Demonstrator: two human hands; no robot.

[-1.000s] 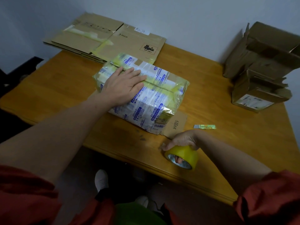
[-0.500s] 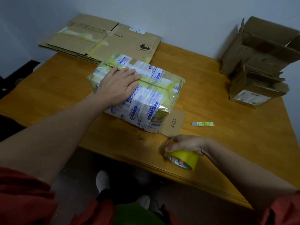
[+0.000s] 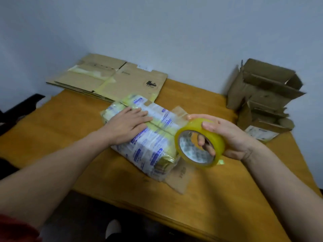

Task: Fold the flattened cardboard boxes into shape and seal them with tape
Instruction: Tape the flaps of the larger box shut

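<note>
1. Right hand (image 3: 232, 137): grasping the tape (image 3: 199, 144), fingers through the core, thumb over the outer rim. A second ago this roll sat on the table (image 3: 70, 137) by the near edge, under the same hand. Now it is lifted clear and held on edge just right of the box.
2. Left hand (image 3: 127, 126): flat, fingers straight, pressing the box top, as before. Nothing gripped.
3. Box (image 3: 148, 154): under my left palm, left of the roll. Folded and wrapped in old printed tape, top seam running from my left fingertips toward the roll. One flap (image 3: 180, 177) lies loose on the table below the roll.
4. Flat boxes (image 3: 122, 79): stack well beyond my left hand, against the wall, not yet folded.
5. Open boxes (image 3: 262, 95): well beyond my right hand, at the far corner.

Note: with the roll raised, I judge taping this box comes next. No free tape end shows, so finding it likely comes first.
</note>
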